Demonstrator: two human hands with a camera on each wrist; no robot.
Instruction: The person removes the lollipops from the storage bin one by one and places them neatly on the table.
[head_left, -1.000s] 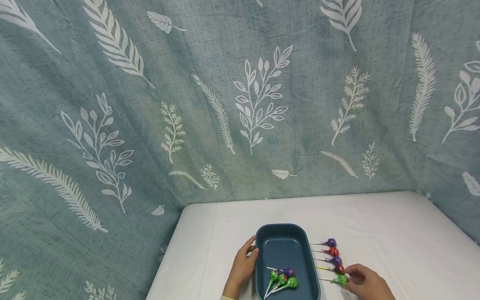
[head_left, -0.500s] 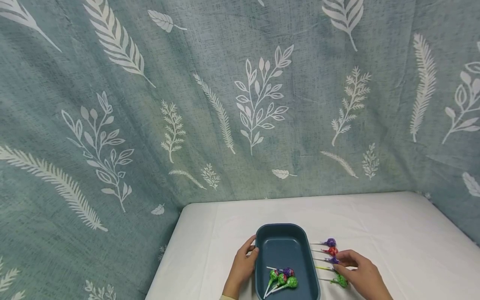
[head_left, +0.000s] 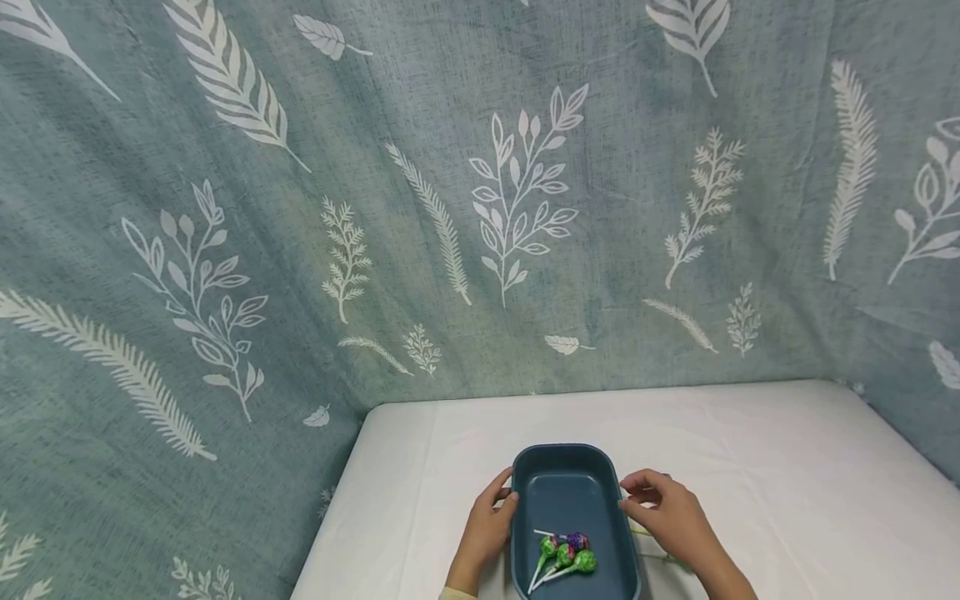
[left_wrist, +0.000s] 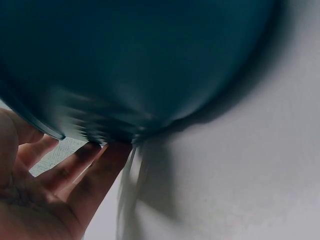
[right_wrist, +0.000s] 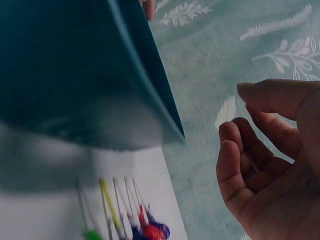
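A dark blue rectangular tray (head_left: 527,457) sits on the white table, with green and purple wrapped lollipops (head_left: 584,562) near its front end. My left hand (head_left: 486,527) is at the tray's left side; in the left wrist view its straight fingers (left_wrist: 102,180) touch the outer wall. At the right rim hovers my right hand (head_left: 670,510), which holds nothing; its fingers (right_wrist: 230,172) bend loosely with the thumb apart. Beneath it, mostly hidden in the head view, a row of lollipops (right_wrist: 153,231) lies on the table, including one on a yellow stick (right_wrist: 108,201).
The white cloth-covered table (head_left: 795,467) extends behind the tray and to both sides. A blue-green curtain (head_left: 615,250) with white leaf prints hangs along its back and sides.
My right hand has moved from the green lollipop up along the row, then left to the tray's right rim, now covering most of the row. The left hand and tray have stayed put.
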